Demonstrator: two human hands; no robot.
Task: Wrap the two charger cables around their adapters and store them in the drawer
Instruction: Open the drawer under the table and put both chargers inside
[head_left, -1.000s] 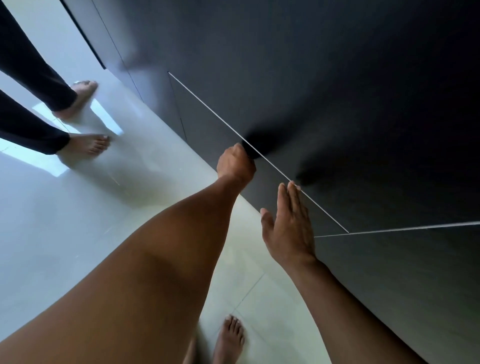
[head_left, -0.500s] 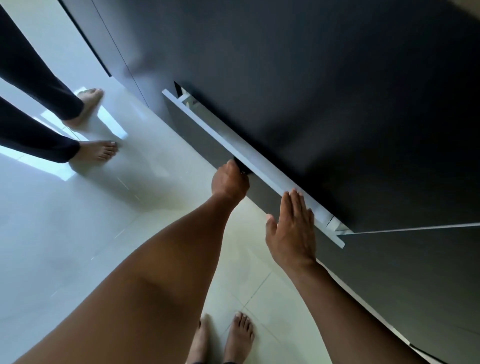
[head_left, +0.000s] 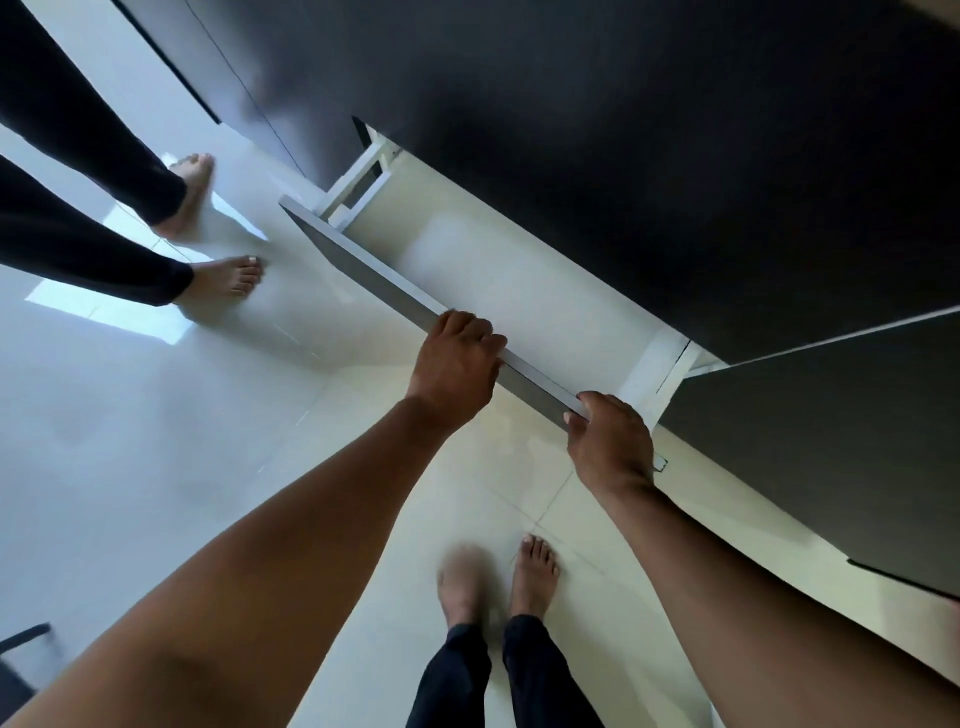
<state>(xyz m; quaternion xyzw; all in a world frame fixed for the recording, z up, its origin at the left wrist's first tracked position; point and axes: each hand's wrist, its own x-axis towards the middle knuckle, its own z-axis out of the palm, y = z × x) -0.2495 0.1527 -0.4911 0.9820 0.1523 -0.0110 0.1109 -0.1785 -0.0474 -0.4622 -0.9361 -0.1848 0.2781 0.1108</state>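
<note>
Drawer (head_left: 519, 306) stands pulled out from the dark cabinet (head_left: 623, 130), running across the middle of the view from about ten o'clock down to four o'clock, its pale inside bottom showing with nothing visible lying on it. Its grey front panel (head_left: 374, 270) forms the near edge, and a white runner (head_left: 358, 182) shows at the far end near eleven o'clock.

The left hand (head_left: 457, 364) grips the top edge of the front panel near the centre, fingers curled over the rim into the drawer. The right hand (head_left: 610, 441) grips the same edge toward four o'clock, close to the panel's end, thumb on top and fingers wrapped around the front. The two hands sit near each other but apart.

Down at six o'clock the person's own bare feet (head_left: 535, 571) stand on the pale tiled floor (head_left: 156, 441), one blurred. At nine o'clock a second person's bare feet (head_left: 228, 275) and dark trouser legs (head_left: 78, 244) stand on the same floor.
</note>
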